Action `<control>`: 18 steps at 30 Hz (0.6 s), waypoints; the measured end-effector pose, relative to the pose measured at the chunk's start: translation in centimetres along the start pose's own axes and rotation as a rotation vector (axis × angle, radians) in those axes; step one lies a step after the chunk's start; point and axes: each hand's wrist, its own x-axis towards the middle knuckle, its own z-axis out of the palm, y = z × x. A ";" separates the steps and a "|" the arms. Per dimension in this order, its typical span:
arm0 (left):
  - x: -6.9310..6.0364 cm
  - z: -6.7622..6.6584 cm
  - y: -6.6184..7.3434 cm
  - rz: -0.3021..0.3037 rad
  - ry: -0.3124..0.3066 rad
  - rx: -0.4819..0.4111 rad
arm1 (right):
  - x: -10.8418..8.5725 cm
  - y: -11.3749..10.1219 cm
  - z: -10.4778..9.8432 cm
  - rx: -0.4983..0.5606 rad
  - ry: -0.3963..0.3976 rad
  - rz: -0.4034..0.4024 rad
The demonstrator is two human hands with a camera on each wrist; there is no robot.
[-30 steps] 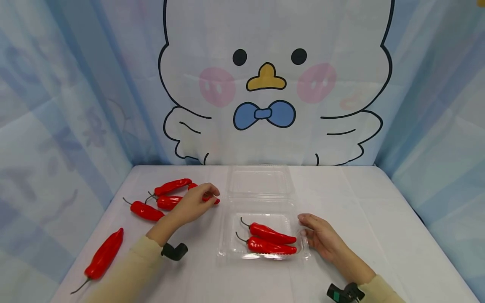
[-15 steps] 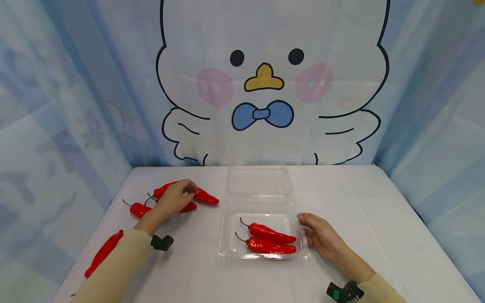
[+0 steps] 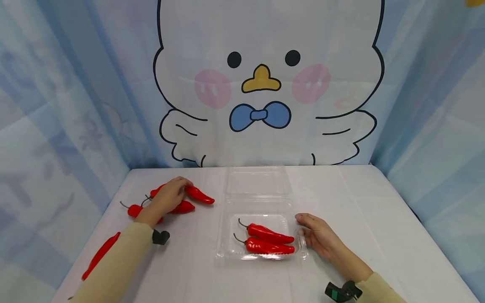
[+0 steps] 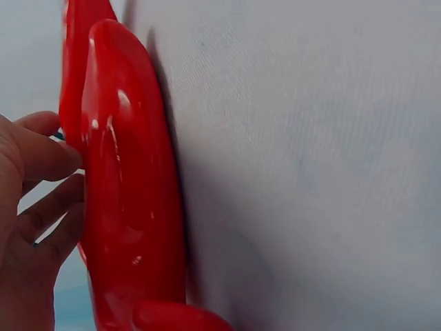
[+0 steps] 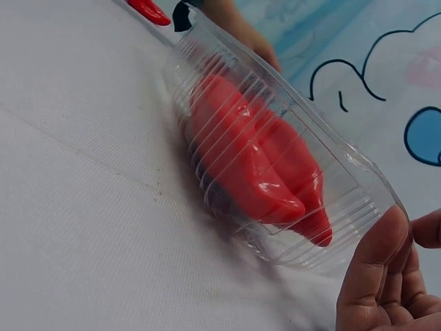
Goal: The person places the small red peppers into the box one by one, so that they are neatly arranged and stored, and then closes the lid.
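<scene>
My left hand [image 3: 168,198] is over a cluster of red chili peppers on the left. Its fingers pinch the stem end of one chili pepper [image 3: 200,195] that points right. In the left wrist view, thumb and fingers close on that pepper behind a nearer chili pepper [image 4: 134,186]. My right hand [image 3: 320,237] pinches the right rim of a clear plastic clamshell container [image 3: 235,210], which lies open with its lid [image 3: 258,182] folded back. Inside the tray, an upper chili pepper [image 3: 269,233] and a lower chili pepper [image 3: 269,246] lie side by side, stems left.
Partly under my left hand and arm are more chili peppers: one at the back [image 3: 156,192], one in front [image 3: 184,207] and one at the left [image 3: 134,210]. A separate chili pepper [image 3: 100,256] is half hidden by my left sleeve. A printed curtain [image 3: 261,139] stands behind the white table [image 3: 341,193].
My left hand has moved left, from over the right-pointing chili pepper to its stem end, where the fingers have closed. My right hand stays at the container's rim.
</scene>
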 end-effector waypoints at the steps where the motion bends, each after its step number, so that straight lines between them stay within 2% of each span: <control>1: 0.1 0.0 -0.2 0.002 0.000 -0.002 | 0.0 0.0 0.0 0.000 -0.002 0.000; 5: 0.5 0.2 -0.6 0.010 0.004 -0.015 | 0.1 0.0 0.0 0.000 0.003 -0.001; 8: 0.8 0.5 -0.8 -0.008 0.017 -0.021 | 0.1 0.0 0.0 -0.001 0.011 -0.001; 18: 1.4 1.1 -0.7 -0.073 0.017 0.054 | 0.2 0.0 0.3 -0.011 0.033 0.004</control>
